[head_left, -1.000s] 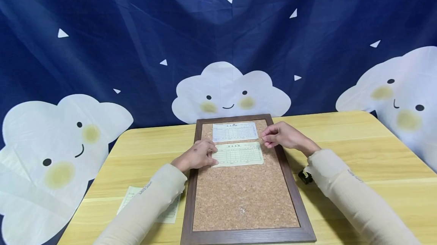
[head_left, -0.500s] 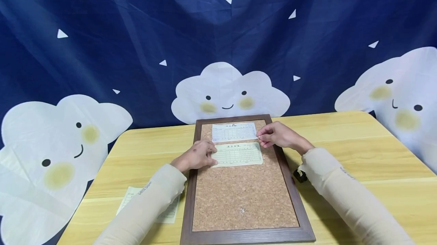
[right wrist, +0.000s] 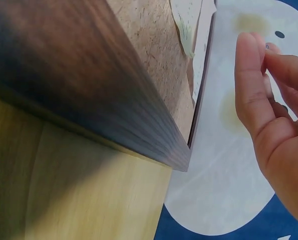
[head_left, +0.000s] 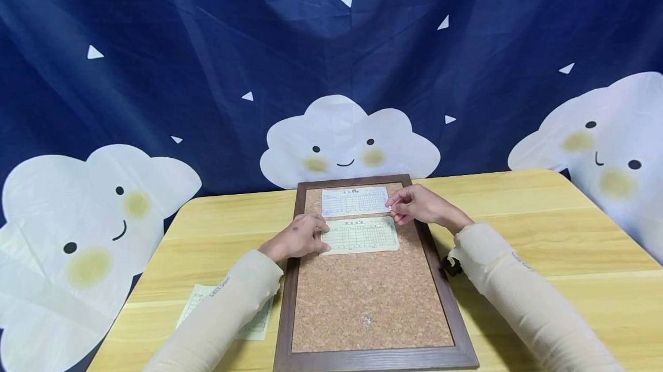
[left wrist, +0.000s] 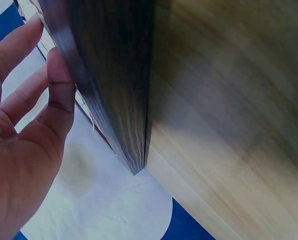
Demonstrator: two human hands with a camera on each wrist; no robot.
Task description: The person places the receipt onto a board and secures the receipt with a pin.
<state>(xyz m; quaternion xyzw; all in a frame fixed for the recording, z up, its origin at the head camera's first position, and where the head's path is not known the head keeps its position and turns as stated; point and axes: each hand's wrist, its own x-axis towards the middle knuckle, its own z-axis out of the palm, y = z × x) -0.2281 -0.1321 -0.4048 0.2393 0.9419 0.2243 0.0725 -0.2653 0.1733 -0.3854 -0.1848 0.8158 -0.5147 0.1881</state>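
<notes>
A cork board (head_left: 373, 297) in a dark wooden frame lies on the table. Near its top is a bluish-white printed slip (head_left: 354, 202), and just below it a pale green slip (head_left: 361, 235). My left hand (head_left: 297, 238) rests across the frame's left side, its fingertips and thumb pressing the green slip's left edge. My right hand (head_left: 419, 205) is at the right side of the slips, thumb and forefinger pinching a tiny pale push pin (head_left: 390, 208). In the right wrist view, the pinching fingers mostly hide the pin, and the slips' right corners lift off the cork.
Another green slip (head_left: 254, 323) lies on the table (head_left: 518, 205) left of the board, partly under my left sleeve. A small black item (head_left: 452, 266) shows below my right cuff. Behind the table hangs a blue curtain (head_left: 233, 44) with clouds.
My right hand has moved slightly left, from beside the slips to the lower right corner of the bluish slip, still pinching the pin. My left hand keeps its place on the green slip.
</notes>
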